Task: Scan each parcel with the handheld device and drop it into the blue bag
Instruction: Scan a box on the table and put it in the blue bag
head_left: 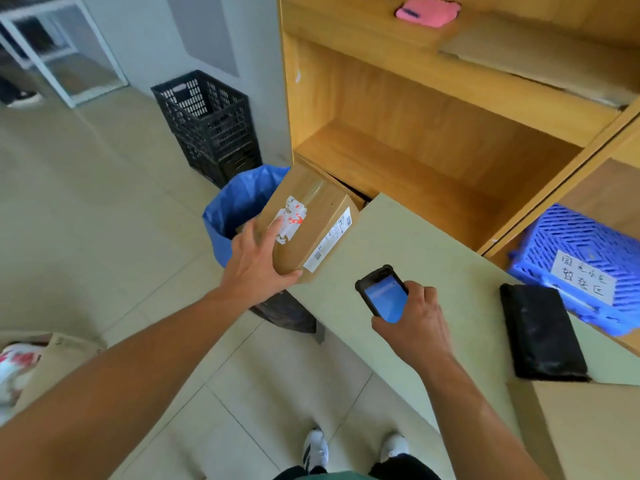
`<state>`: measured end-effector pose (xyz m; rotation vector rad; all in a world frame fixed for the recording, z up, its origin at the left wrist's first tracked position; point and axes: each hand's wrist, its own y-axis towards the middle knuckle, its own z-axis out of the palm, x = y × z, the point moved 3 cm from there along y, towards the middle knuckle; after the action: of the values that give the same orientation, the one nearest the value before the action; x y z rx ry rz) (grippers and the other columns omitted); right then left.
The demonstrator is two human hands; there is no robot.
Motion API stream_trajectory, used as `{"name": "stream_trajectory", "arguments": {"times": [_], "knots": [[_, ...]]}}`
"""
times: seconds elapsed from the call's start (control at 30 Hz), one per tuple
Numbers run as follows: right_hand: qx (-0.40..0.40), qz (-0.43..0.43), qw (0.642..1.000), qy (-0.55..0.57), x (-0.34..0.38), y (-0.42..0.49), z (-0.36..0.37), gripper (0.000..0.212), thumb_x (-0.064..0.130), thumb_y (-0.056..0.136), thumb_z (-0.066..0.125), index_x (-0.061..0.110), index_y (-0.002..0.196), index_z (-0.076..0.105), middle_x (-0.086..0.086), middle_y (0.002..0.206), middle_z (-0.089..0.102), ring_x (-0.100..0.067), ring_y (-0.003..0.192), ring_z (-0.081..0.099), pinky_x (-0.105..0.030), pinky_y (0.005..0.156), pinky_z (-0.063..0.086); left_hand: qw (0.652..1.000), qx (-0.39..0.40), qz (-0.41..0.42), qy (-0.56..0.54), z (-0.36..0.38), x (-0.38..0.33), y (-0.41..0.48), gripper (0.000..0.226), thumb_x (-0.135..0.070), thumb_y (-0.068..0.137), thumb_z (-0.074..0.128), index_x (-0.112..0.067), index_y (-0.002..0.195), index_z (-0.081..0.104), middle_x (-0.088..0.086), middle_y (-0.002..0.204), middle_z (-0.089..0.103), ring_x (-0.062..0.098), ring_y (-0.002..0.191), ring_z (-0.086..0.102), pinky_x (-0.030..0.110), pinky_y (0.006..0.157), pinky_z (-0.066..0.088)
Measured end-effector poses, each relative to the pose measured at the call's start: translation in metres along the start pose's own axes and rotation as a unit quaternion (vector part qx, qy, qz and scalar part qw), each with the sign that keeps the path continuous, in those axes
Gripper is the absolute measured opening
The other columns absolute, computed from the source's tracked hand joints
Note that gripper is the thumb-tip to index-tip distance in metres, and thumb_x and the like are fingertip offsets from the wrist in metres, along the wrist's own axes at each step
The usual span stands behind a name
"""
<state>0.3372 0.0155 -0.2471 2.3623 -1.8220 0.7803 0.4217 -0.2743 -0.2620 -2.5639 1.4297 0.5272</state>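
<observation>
Ok so, coming in from the left of the blue bag (235, 209): the left hand (258, 263) is clamping the parcel (308, 223), fingers spreading flat over the top face, thumb hooking along the near bottom edge. So it's a proper pinch, not just resting. The parcel's hanging tilted right at the bag's right rim, far corner over the open mouth, the rest above the corner of the table (433, 258) that's butting up to the bag. Further right of the bag, over that table, the right hand (415, 327) is wrapping round the handheld device (382, 296), fingers curling tight on its lower half, screen glowing blue and facing up, top end pointing back twd the bag and the box.

IMO this is the scan-then-drop bit. Can't tell whether the read's gone thru, so I'd be glancing at the screen b4 letting go. Barcode side is facing the device, so be holding the box steady, then swinging it left till it's fully over the mouth and opening the fingers low, bc that table corner is close enough to be catching an edge.

The box itself: plain brown cardboard, clear tape running down the top, torn white sticker w/ red print by the fingertips, long white label w/ barcodes on the side facing away from the bag.
</observation>
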Motion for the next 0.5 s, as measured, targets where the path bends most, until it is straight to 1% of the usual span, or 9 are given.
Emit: {"name": "stream_trajectory", "arguments": {"times": [0.13,0.27,0.37,0.43,0.5], "knots": [[0.015,-0.032,0.999,-0.012,0.028,0.007,0.010,0.085,0.046,0.071,0.076,0.021,0.142,0.038,0.002,0.123,0.041,-0.025,0.106,0.053,-0.043,0.090,0.052,0.999,-0.014,-0.029,0.011,-0.002,0.034,-0.002,0.122,-0.071,0.062,0.081,-0.047,0.158,0.011,0.015,0.153,0.023,0.046,0.129,0.038,0.061,0.095,0.051],[0.028,-0.061,0.998,-0.012,0.048,0.023,0.021,0.084,0.047,0.072,0.076,0.021,0.141,0.038,0.002,0.122,0.040,-0.024,0.106,0.052,-0.042,0.090,0.051,0.999,-0.023,-0.044,0.018,0.002,0.050,0.008,0.120,-0.074,0.061,0.079,-0.044,0.158,0.016,0.016,0.151,0.025,0.045,0.127,0.040,0.059,0.092,0.053],[0.039,-0.079,0.996,-0.010,0.063,0.042,0.027,0.080,0.046,0.072,0.077,0.021,0.139,0.039,0.003,0.121,0.040,-0.022,0.104,0.051,-0.041,0.089,0.051,0.997,-0.028,-0.071,0.015,0.001,0.059,0.021,0.117,-0.085,0.058,0.065,-0.045,0.157,0.016,0.015,0.153,0.025,0.043,0.128,0.040,0.057,0.091,0.053],[0.049,-0.092,0.995,-0.008,0.075,0.058,0.031,0.078,0.046,0.071,0.076,0.022,0.136,0.039,0.003,0.118,0.039,-0.022,0.103,0.051,-0.042,0.088,0.052,0.995,-0.036,-0.092,0.013,-0.003,0.066,0.030,0.116,-0.088,0.056,0.058,-0.044,0.156,0.017,0.016,0.154,0.024,0.044,0.129,0.038,0.057,0.091,0.053],[0.053,-0.106,0.993,-0.001,0.090,0.074,0.034,0.076,0.045,0.070,0.075,0.023,0.132,0.039,0.004,0.115,0.038,-0.022,0.101,0.051,-0.043,0.088,0.052,0.994,-0.046,-0.102,0.013,-0.009,0.073,0.043,0.116,-0.085,0.058,0.064,-0.044,0.156,0.018,0.017,0.155,0.024,0.045,0.131,0.037,0.058,0.090,0.053]]}}
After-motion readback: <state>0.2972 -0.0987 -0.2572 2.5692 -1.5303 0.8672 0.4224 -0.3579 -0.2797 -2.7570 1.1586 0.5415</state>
